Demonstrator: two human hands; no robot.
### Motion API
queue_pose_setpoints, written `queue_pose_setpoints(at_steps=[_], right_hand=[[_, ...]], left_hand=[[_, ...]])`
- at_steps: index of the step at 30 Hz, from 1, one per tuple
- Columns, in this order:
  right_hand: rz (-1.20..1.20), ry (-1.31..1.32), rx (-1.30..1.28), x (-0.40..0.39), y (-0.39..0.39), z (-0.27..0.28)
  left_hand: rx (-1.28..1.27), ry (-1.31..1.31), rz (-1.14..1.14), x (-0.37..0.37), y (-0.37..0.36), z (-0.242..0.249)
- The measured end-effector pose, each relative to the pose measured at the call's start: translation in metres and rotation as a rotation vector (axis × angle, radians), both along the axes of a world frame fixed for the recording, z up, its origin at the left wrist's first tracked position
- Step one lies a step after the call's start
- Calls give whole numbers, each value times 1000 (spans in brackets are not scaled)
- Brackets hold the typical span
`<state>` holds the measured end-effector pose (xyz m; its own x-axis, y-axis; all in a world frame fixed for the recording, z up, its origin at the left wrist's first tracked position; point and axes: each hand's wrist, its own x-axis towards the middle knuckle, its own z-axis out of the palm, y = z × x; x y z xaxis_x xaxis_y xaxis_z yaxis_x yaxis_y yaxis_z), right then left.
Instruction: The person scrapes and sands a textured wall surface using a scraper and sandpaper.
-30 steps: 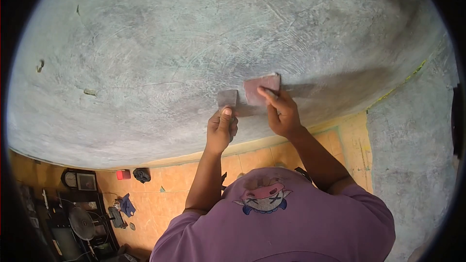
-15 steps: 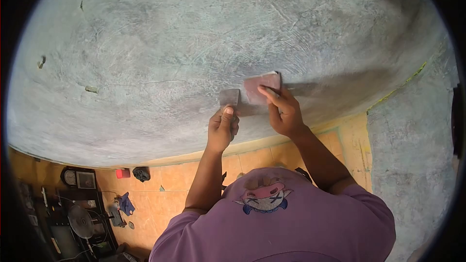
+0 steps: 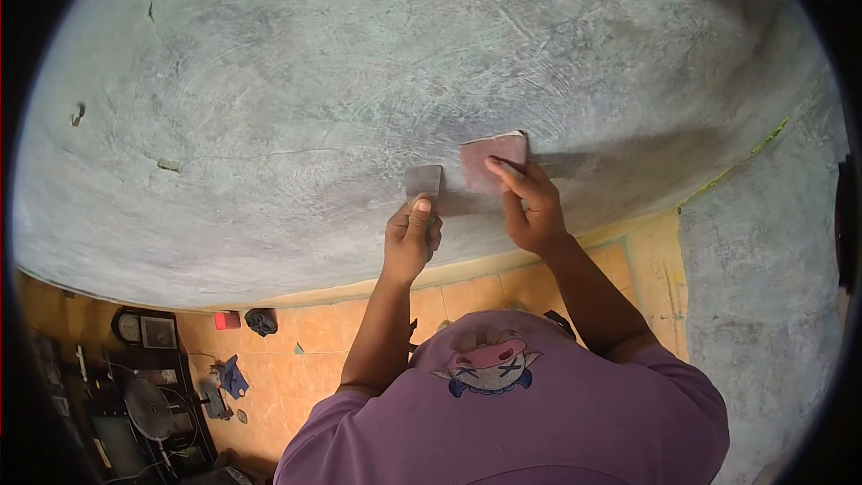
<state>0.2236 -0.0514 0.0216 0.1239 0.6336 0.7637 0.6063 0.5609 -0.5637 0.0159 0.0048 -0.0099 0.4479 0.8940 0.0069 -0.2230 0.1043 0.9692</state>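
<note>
In the head view, my left hand is closed around the handle of a putty knife, its thumb on top and the flat dark blade pointing up. To its right, my right hand grips a folded reddish-brown piece of sandpaper with a pale top edge. The fingers lie over the paper's right side, and the sheet is held against the grey-blue plastered wall. Swirling scratch marks cover the wall around both hands. A small gap separates the blade from the sandpaper.
An orange tiled floor runs below the wall. At lower left stand a fan and a dark shelf with a clock. A red box and a blue cloth lie on the floor. A hook protrudes from the wall.
My right hand has slid slightly to the right along the wall with the sandpaper. My left hand and the putty knife have barely moved.
</note>
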Motion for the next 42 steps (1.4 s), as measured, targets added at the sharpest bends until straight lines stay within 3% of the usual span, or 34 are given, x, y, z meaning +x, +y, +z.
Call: queue_pose_setpoints(at_steps=[6,7,10,16,24,31,38,42], right_hand=[[-122,58,-27,14,-4,28],[-103,72,90,11,1,36],[-92,17,122,4,5,37],[29,55,-16,3,1,-5],[-120,52,105,12,2,34],[44,67,-133,8,-5,-5],[-86,129,25,19,-2,20],[57,54,-124,2,-5,0]], left_hand=[[-49,-19,14,4,-2,1],[-56,-36,8,4,-3,2],[-49,-50,-8,2,-2,1],[-15,15,19,2,-2,3],[-49,-44,2,4,-1,1],[2,23,22,1,-1,3],[-26,-2,-39,-1,1,-2],[-3,4,-32,-1,2,-1]])
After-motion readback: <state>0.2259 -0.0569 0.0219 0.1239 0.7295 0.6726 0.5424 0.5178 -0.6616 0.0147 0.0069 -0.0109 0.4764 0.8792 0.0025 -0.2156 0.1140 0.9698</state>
